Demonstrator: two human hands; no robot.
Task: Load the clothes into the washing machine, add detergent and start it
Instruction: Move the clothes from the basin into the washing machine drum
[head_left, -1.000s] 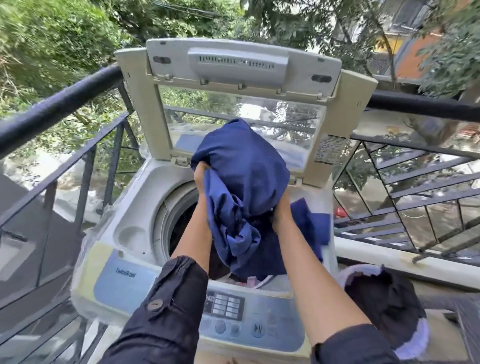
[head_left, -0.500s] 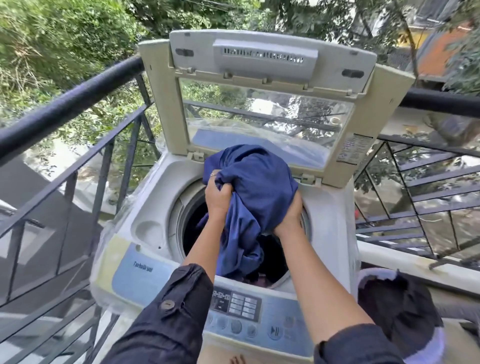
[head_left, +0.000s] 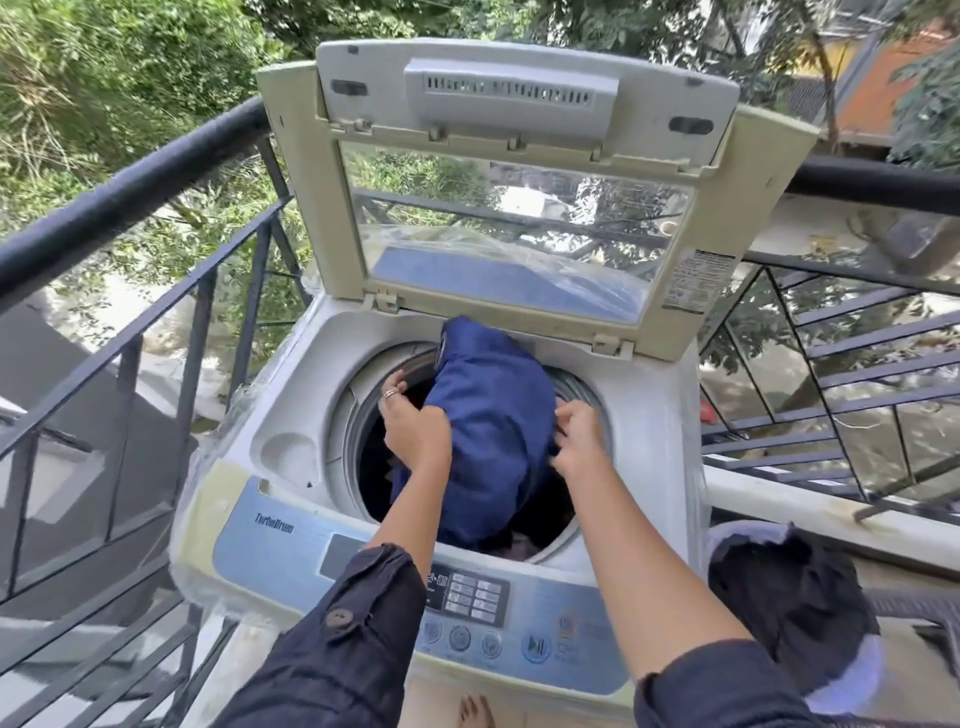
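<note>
- The blue garment (head_left: 493, 426) bulges from the washing machine (head_left: 280, 415) drum opening, its lower part inside.
- The left hand (head_left: 415, 431) grips its left side.
- The right hand (head_left: 579, 441), fingers curled, seems to pinch its right edge.
- The lid (head_left: 519, 130) stands raised at the machine's back.
- A basket (head_left: 857, 670) of dark clothes sits just right of the machine.

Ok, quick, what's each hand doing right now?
Left hand: holding the blue garment.
Right hand: holding the same garment.
</note>
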